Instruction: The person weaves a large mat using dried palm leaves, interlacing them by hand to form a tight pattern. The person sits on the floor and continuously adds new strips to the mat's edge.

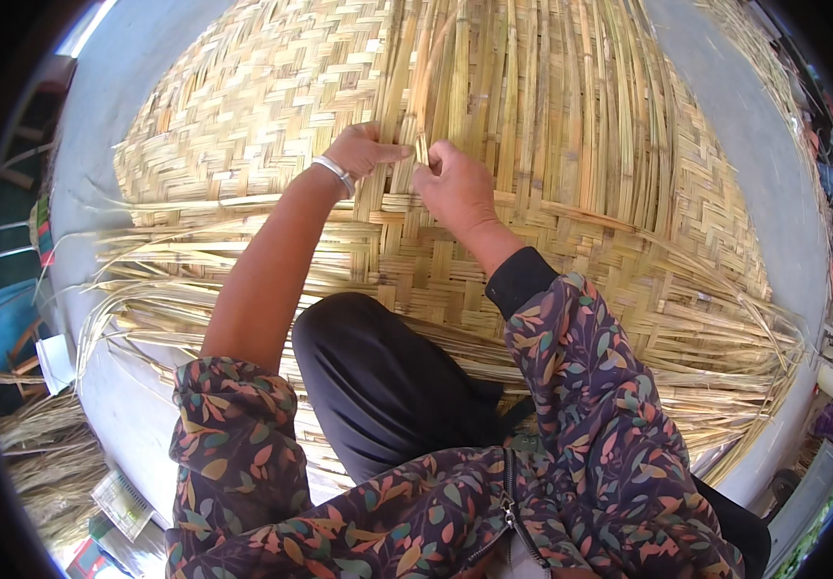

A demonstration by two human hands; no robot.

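A large woven mat point(272, 87) of pale yellow split reed spreads out before me. Long lengthwise reed strips point(552, 87) lie loose over its far right part. Near the mat's middle my right hand point(457, 188) pinches an upright reed strip point(420, 140), its fingers closed on it. Just to the left, my left hand point(363, 154) wears a pale bangle on the wrist. Its fingers are curled, with the thumb pointing at the same strip; whether they grip it is hidden. Crosswise strips point(233, 241) run below both hands.
My bent knee in dark trousers point(368, 376) rests on the mat's near part. Loose strip ends fan out over the grey floor point(98, 357) at the left. Bundles of dry stalks point(45, 444) lie at the lower left, beside a pale basket point(125, 504).
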